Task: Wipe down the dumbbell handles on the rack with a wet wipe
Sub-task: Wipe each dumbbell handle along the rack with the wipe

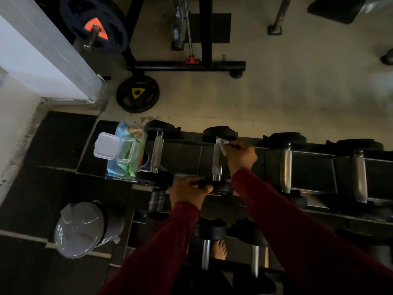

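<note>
Several dumbbells lie across the top tier of the rack (319,155). My right hand (241,155) pinches a white wet wipe (222,145) against the far end of the second dumbbell's metal handle (217,160). My left hand (188,188) grips the near black head (219,185) of that same dumbbell. The first dumbbell's handle (157,153) lies to the left, two more handles (286,167) (359,173) to the right. A green wet wipe pack (125,151) with its white lid flipped open sits at the rack's left end.
A grey lidded bin (78,229) stands on the dark floor tiles at lower left. Lower rack tiers hold more dumbbells (206,250). A weight plate (137,94) lies on the floor beyond the rack, by a black machine frame (187,66). A bare foot (220,249) shows below.
</note>
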Motion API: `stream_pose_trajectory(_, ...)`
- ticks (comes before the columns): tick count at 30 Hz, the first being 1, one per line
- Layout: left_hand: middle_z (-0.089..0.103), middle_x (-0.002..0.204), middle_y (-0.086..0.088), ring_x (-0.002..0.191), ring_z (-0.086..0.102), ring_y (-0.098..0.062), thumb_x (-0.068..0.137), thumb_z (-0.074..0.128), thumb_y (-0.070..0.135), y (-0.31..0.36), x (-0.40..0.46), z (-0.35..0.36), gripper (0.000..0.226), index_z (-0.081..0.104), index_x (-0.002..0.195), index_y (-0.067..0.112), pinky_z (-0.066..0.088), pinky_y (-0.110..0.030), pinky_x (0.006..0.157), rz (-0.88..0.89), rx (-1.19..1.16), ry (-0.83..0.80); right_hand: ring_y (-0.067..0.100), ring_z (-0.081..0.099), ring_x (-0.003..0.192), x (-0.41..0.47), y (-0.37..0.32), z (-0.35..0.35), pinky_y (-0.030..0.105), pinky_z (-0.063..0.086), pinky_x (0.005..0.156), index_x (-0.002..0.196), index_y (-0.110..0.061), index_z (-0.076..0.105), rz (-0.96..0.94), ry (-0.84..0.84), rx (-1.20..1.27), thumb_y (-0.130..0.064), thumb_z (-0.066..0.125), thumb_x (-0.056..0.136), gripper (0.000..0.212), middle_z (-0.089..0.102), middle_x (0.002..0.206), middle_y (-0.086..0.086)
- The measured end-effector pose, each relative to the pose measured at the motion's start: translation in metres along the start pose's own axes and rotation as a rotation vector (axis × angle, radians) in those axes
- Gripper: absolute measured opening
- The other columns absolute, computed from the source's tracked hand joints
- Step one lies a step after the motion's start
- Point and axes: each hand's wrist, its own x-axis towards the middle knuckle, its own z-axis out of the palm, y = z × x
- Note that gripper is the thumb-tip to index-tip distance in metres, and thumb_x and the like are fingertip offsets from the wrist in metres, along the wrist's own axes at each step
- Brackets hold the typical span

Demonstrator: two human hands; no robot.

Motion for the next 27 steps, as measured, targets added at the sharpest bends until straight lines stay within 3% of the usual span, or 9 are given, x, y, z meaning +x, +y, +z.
stream_pose_trajectory(2, 0.070, 0.088, 0.011, 0.085, 0.067, -0.006, 0.066, 0.089, 0.022, -0.001, 0.000, 0.002, 0.028, 0.070, 0.087, 0.025, 0.052, -0.018, 0.074, -0.011, -0.004, 0.004, 0.007, 0.066, 0.080, 0.003, 0.001, 0.000, 0.020, 0.052, 0.065, 0.085, -0.019, 0.070, 0.319, -0.051, 0.243, -0.013, 0.075, 0.085, 0.008, 0.069, 0.085, -0.004)
stream_pose_trajectory(4, 0.071, 0.089, 0.011, 0.087, 0.068, -0.006, 0.066, 0.089, 0.025, -0.002, 0.001, 0.003, 0.027, 0.070, 0.085, 0.028, 0.055, -0.025, 0.082, -0.004, 0.026, 0.006, 0.014, 0.067, 0.088, 0.008, 0.004, 0.001, 0.025, 0.053, 0.072, 0.087, -0.018, 0.069, 0.490, -0.115, 0.396, -0.010, 0.072, 0.086, 0.009, 0.071, 0.094, 0.002)
stream_pose_trajectory(6, 0.071, 0.089, 0.012, 0.087, 0.067, -0.006, 0.067, 0.089, 0.025, -0.002, 0.002, 0.004, 0.028, 0.068, 0.084, 0.030, 0.055, -0.027, 0.084, 0.006, 0.043, 0.006, 0.016, 0.067, 0.092, 0.012, 0.008, 0.004, 0.029, 0.055, 0.078, 0.090, -0.017, 0.069, 0.496, -0.126, 0.404, -0.011, 0.073, 0.086, 0.009, 0.071, 0.096, 0.002)
stream_pose_trajectory(11, 0.069, 0.088, 0.014, 0.085, 0.065, -0.002, 0.068, 0.088, 0.025, 0.000, 0.001, 0.002, 0.027, 0.066, 0.083, 0.031, 0.050, -0.020, 0.081, 0.002, 0.046, 0.000, 0.001, 0.063, 0.083, 0.002, 0.009, 0.006, 0.016, 0.047, 0.066, 0.094, -0.023, 0.070, 0.234, -0.031, 0.243, -0.029, 0.078, 0.083, 0.015, 0.069, 0.090, -0.011)
stream_pose_trajectory(17, 0.062, 0.078, 0.019, 0.077, 0.059, 0.005, 0.069, 0.088, 0.023, 0.003, -0.001, 0.001, 0.028, 0.064, 0.082, 0.031, 0.039, -0.007, 0.065, 0.008, 0.038, -0.010, 0.017, 0.068, 0.093, 0.011, 0.004, 0.001, 0.029, 0.056, 0.074, 0.094, -0.015, 0.067, 0.579, -0.162, 0.595, -0.007, 0.071, 0.087, 0.011, 0.070, 0.102, 0.007)
stream_pose_trajectory(19, 0.063, 0.080, 0.018, 0.077, 0.059, 0.005, 0.069, 0.088, 0.024, 0.002, -0.001, 0.001, 0.027, 0.068, 0.087, 0.027, 0.041, -0.008, 0.066, 0.012, 0.046, -0.009, 0.012, 0.067, 0.090, 0.009, 0.003, 0.000, 0.024, 0.054, 0.073, 0.098, -0.017, 0.069, 0.446, -0.140, 0.416, -0.015, 0.073, 0.087, 0.012, 0.071, 0.102, 0.003)
stream_pose_trajectory(22, 0.061, 0.082, 0.018, 0.081, 0.060, 0.001, 0.070, 0.087, 0.024, 0.002, -0.001, 0.001, 0.028, 0.067, 0.089, 0.026, 0.043, -0.013, 0.072, 0.009, 0.061, -0.012, 0.000, 0.064, 0.083, -0.006, 0.007, -0.001, 0.009, 0.048, 0.066, 0.103, -0.020, 0.070, -0.093, -0.052, -0.036, -0.020, 0.072, 0.089, 0.014, 0.070, 0.100, -0.006)
stream_pose_trajectory(25, 0.061, 0.082, 0.017, 0.081, 0.059, 0.000, 0.070, 0.087, 0.026, 0.002, -0.001, 0.001, 0.028, 0.067, 0.089, 0.026, 0.038, -0.008, 0.064, -0.008, 0.059, -0.008, 0.011, 0.066, 0.096, -0.006, 0.017, 0.004, 0.025, 0.056, 0.087, 0.106, -0.020, 0.070, -0.595, -0.155, -0.359, -0.013, 0.062, 0.094, 0.016, 0.068, 0.108, -0.001)
stream_pose_trajectory(27, 0.063, 0.084, 0.016, 0.082, 0.061, -0.001, 0.070, 0.087, 0.027, 0.002, -0.001, 0.001, 0.028, 0.068, 0.090, 0.025, 0.038, -0.009, 0.065, -0.005, 0.071, -0.006, 0.017, 0.061, 0.108, -0.001, 0.017, 0.014, 0.030, 0.052, 0.095, 0.111, -0.019, 0.070, -0.690, -0.248, -0.594, -0.014, 0.057, 0.095, 0.021, 0.064, 0.118, 0.003)
